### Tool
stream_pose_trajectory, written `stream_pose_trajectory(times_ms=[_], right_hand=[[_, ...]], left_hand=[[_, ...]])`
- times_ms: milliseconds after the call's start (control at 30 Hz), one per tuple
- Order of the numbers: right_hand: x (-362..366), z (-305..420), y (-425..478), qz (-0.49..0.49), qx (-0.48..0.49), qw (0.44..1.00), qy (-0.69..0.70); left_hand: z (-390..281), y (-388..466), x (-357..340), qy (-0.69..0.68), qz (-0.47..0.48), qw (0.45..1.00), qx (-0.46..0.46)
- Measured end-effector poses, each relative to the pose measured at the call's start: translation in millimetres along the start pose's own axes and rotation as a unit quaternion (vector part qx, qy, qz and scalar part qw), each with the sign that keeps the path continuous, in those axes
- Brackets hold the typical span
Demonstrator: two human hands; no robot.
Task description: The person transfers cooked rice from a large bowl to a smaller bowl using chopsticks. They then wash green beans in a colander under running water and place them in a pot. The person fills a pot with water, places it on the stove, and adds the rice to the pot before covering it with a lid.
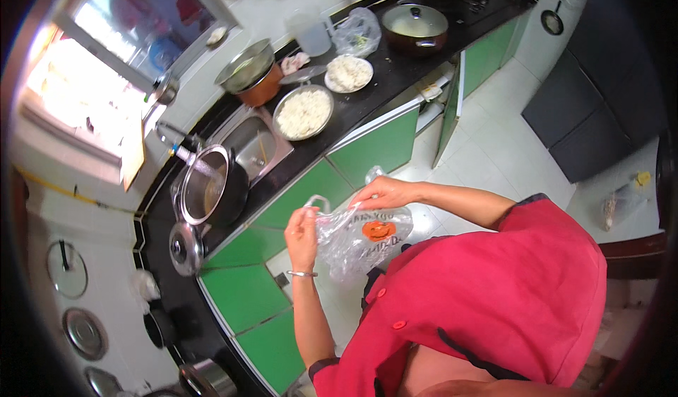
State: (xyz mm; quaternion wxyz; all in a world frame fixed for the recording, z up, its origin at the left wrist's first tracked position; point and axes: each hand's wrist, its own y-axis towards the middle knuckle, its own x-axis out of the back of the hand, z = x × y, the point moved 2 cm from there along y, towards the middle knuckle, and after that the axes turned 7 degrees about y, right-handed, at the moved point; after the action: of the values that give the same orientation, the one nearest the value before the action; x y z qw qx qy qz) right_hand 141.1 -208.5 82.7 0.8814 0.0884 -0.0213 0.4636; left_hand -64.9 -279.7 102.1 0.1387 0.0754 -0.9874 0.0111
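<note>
Both my hands hold a clear plastic bag (pixel 365 243) with an orange print and dark writing, above the floor in front of the green cabinets. My left hand (pixel 303 230) grips its left handle edge, thumb up. Pinching the upper right rim is my right hand (pixel 382 191). The bag hangs below and between the hands; whether it holds anything cannot be told. On the black counter beyond are a bowl of white crumbly food (pixel 303 114) and a plate of similar food (pixel 348 74), side by side. A crumpled clear bag (pixel 357 33) lies behind the plate.
A steel sink (pixel 254 145) lies left of the bowl, with a large pot (pixel 233 190) under the tap. A colander (pixel 244 66) rests on an orange pot. Farther right stands a lidded pot (pixel 416 29). One green cabinet door (pixel 451 111) juts out over the floor.
</note>
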Motion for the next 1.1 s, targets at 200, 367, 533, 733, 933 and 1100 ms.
stream_pose_trajectory(times_ms=[200, 367, 533, 733, 933, 1100], right_hand=[[112, -49, -18, -0.229, 0.116, 0.943, -0.212], [176, -68, -20, -0.223, -0.17, 0.953, -0.111], [220, -93, -27, -0.102, -0.297, 0.949, -0.024], [261, -136, -27, -0.155, -0.306, 0.924, 0.172], [315, -124, 26, -0.259, -0.154, 0.875, 0.378], [379, -153, 47, -0.238, -0.23, 0.87, 0.364]], left_hand=[[34, 87, -69, 0.07, 0.258, 0.963, -0.006], [45, 158, -94, 0.224, 0.362, 0.903, -0.059], [64, 218, -114, 0.005, 0.276, 0.938, -0.21], [85, 279, -142, -0.195, 0.319, 0.923, 0.093], [85, 317, -169, -0.23, 0.302, 0.92, 0.096], [90, 342, -186, -0.214, 0.235, 0.941, 0.12]])
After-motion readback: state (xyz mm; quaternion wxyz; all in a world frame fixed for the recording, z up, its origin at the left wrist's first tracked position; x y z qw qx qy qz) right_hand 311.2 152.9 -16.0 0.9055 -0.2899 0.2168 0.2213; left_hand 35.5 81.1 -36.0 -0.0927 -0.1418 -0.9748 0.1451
